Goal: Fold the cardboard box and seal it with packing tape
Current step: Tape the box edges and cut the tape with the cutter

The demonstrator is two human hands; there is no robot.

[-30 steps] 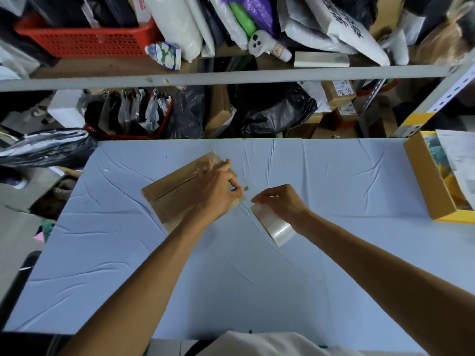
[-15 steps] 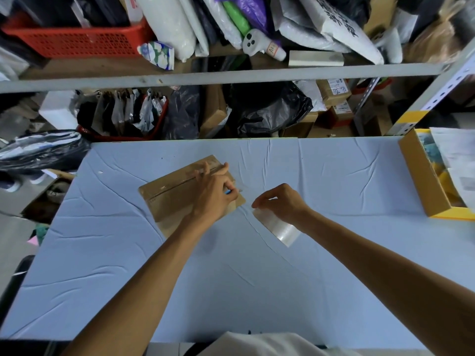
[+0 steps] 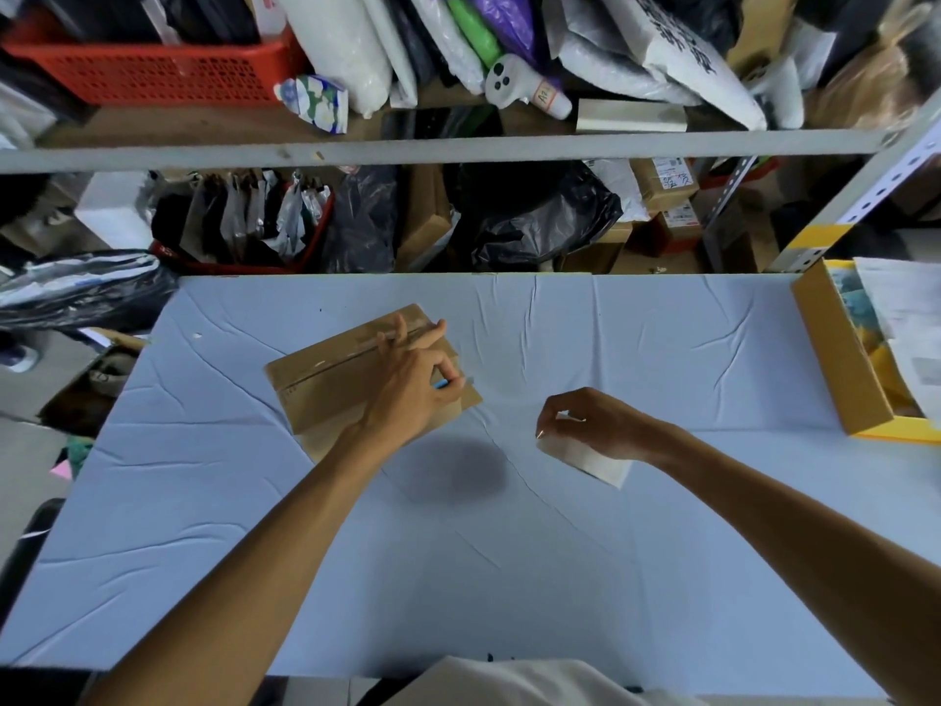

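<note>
The cardboard box (image 3: 326, 379) lies on the bench (image 3: 509, 578) at 10 o'clock. The left hand (image 3: 407, 394) rests on it, pinching a small blue tool (image 3: 442, 384). At the box's 4 o'clock, the right hand (image 3: 596, 425) grips the tape roll (image 3: 590, 458). Dark print on the white sack (image 3: 677, 43) at 1 o'clock is unreadable. A yellow box (image 3: 835, 359) stands at 3 o'clock.

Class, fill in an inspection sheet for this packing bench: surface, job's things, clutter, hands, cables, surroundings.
Surface: table under creased blue cloth.
Job's things: flat box, seam taped, left of centre; tape roll right of it, apart.
Clutter: yellow box with papers at the right edge.
Hands: left hand rests on the box, pinching a blue tool; right hand grips the tape roll.
Cables: nothing seen.
Surroundings: shelf crammed with bags; red basket.
</note>
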